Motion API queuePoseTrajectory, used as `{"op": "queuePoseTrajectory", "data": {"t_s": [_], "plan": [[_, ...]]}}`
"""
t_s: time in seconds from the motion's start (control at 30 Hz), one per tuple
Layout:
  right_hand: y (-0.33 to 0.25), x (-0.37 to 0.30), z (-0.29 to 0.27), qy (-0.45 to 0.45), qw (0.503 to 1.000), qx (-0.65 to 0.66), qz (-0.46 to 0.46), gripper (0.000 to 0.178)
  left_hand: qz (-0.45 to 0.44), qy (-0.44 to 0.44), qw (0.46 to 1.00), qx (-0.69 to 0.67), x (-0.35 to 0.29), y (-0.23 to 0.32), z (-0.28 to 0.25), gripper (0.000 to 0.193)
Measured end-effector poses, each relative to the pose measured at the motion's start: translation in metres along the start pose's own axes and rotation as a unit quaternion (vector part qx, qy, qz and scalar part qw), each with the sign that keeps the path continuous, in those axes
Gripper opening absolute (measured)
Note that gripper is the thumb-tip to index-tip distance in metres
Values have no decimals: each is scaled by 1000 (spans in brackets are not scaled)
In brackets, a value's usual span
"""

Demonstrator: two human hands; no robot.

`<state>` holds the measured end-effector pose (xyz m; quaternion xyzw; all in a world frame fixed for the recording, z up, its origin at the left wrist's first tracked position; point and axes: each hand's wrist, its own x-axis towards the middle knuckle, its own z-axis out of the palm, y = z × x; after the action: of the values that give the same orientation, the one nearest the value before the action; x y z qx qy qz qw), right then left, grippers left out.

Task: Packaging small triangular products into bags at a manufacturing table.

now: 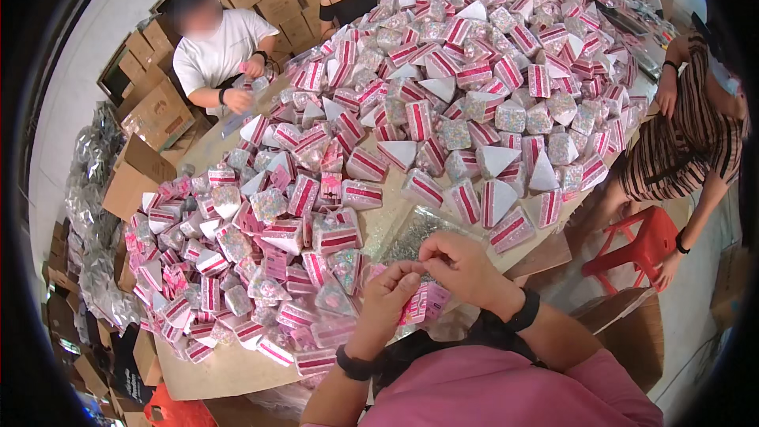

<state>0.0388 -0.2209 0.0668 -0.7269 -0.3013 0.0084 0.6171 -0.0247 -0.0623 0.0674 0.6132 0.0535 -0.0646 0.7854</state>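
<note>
My left hand is closed, holding a pink printed card near the table's front edge. Thumb and finger of my right hand meet in a pinch close to the left fingertips; whatever lies between them is too small to make out. Just beyond my hands rests a clear plastic bag of small silvery pieces. Left of my left hand spreads a heap of cake-slice-shaped toys, pink and white with glittery sides, many with pink cards among them.
A far larger pile of similar cake-slice toys covers the table beyond. A person in a white shirt works at the far left. Another in stripes stands at the right by a red stool. Cardboard boxes stand left.
</note>
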Motion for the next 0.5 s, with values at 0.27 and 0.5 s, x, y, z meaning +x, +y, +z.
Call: {"op": "queuePoseTrajectory", "data": {"t_s": [0.27, 0.5], "plan": [[3, -3, 6, 19, 968, -157, -193, 9, -69, 2, 994, -84, 2, -25, -1, 18], [4, -12, -4, -12, 974, -143, -174, 9, -71, -4, 989, -131, -5, -15, 15, 17]]}}
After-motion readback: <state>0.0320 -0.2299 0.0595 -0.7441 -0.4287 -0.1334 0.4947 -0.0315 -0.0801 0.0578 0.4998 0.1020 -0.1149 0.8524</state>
